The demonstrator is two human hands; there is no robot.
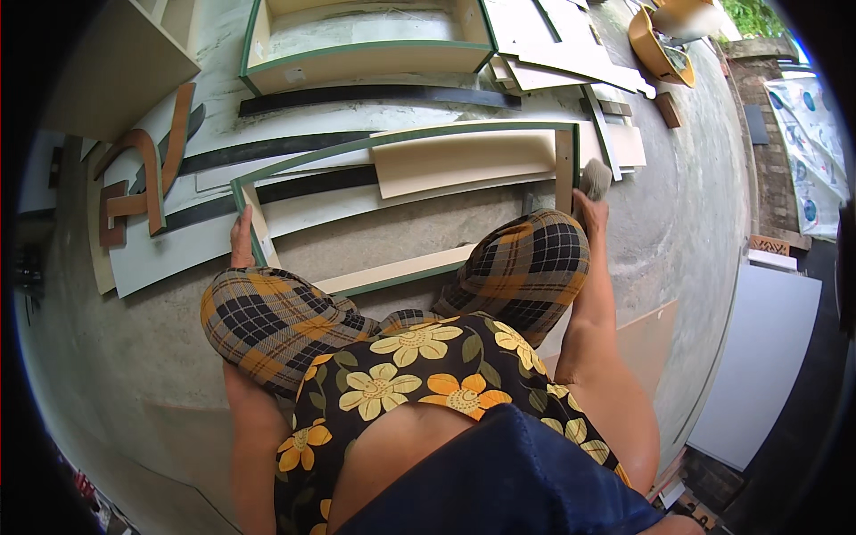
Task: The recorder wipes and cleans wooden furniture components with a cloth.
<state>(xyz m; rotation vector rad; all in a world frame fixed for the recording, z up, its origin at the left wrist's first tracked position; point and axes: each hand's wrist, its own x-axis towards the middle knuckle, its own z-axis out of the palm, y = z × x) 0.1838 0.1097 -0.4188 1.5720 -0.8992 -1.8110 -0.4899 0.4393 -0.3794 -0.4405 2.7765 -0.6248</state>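
The left hand (241, 239) grasps and the right hand (595, 210), clutching a greyish cloth-like wad (596, 178), touches opposite ends of a pale, green-edged rectangular board frame (397, 271) on the grey concrete floor (664, 245), probably light, stiff, best held at both ends.

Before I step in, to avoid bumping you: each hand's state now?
Left hand: at the left end of the green-edged frame; grip can't be told.
Right hand: at the frame's right end, with a grey pad-like piece; grip unclear.

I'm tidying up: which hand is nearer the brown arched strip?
Left. The left hand is to the right of the brown arched strip, the right hand farther right, across the nearest green-edged frame.
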